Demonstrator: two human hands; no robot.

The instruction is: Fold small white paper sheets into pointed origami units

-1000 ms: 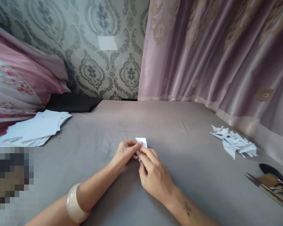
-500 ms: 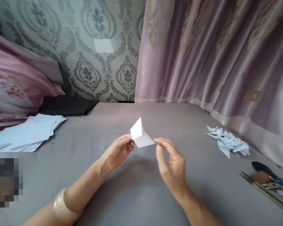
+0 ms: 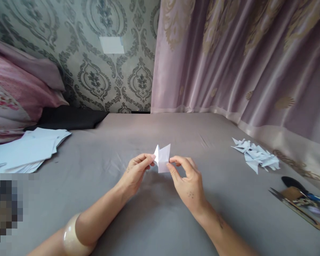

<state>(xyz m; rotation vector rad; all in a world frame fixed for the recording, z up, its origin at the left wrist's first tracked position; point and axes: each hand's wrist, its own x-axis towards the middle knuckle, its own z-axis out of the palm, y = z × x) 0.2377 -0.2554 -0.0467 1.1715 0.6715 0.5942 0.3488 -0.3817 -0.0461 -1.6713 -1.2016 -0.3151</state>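
A small folded white paper (image 3: 164, 159) is held up above the grey sheet in the middle of the view, with creases and pointed corners. My left hand (image 3: 137, 171) pinches its left edge between thumb and fingers. At its right edge, my right hand (image 3: 187, 180) has thumb and index finger closed on the paper. A pale bangle circles my left forearm. To the right lies a heap of folded white paper pieces (image 3: 258, 155), apart from both hands.
A stack of white paper sheets (image 3: 24, 147) lies at left, by a black cloth (image 3: 72, 118). Scissors (image 3: 296, 208) and other small tools lie at far right. Pink curtains (image 3: 202, 64) hang behind the grey sheet (image 3: 138, 131).
The folded paper has turned and now shows another face. My right thumb and index finger have closed on its right edge. The camera view has shifted slightly.
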